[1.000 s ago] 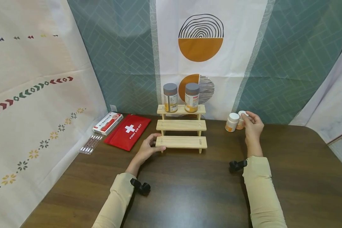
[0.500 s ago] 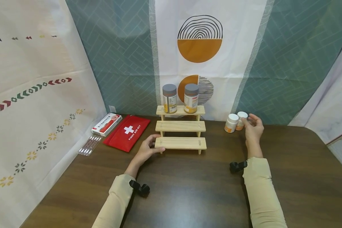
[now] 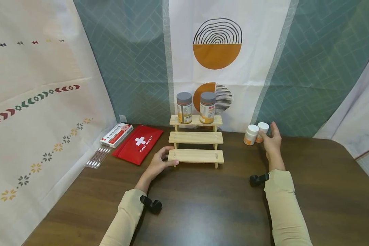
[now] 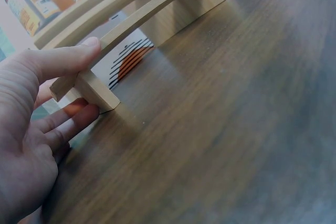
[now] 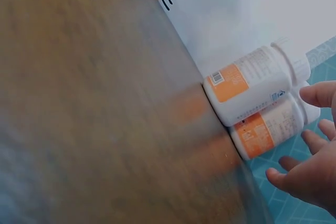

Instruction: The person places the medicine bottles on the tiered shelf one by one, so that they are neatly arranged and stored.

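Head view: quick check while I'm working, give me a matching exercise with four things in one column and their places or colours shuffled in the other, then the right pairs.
Things
1. Stand
2. Jars
3. Bottles
4. Kit

Places and colours
A. On the highest step
B. Red, lying flat
C. Pale wood, three levels
D. White and orange, side by side on the table

Right pairs: 1-C, 2-A, 3-D, 4-B

Two white bottles (image 5: 251,86), right hand (image 5: 315,177) beside them
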### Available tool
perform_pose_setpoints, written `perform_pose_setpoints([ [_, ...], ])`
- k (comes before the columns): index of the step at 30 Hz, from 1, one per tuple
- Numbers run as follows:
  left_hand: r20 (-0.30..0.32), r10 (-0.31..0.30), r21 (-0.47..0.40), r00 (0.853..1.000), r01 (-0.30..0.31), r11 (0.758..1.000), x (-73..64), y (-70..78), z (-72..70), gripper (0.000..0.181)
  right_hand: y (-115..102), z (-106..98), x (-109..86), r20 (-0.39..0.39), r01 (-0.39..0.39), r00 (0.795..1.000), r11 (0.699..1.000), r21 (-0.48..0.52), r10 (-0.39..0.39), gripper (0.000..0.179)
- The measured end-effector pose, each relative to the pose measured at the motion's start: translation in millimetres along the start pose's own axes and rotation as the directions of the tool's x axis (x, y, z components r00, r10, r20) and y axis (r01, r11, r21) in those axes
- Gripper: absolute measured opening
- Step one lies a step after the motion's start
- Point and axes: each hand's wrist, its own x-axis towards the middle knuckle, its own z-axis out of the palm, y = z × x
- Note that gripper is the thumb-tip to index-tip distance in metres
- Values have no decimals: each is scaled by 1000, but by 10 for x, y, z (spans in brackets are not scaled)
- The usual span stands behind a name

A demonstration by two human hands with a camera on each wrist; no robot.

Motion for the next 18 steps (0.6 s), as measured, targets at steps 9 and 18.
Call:
perform_pose_setpoints([
  [9,8,-9,-6,1000,9,1000,-26,-33,22,58,54,-28,8,33,28,999,999,-25,-28,71],
  [18,-4,-5,-5,1000,5,1000,12,-15,1,56,32,5,72,10,23,1000,999,-24,-23,64],
])
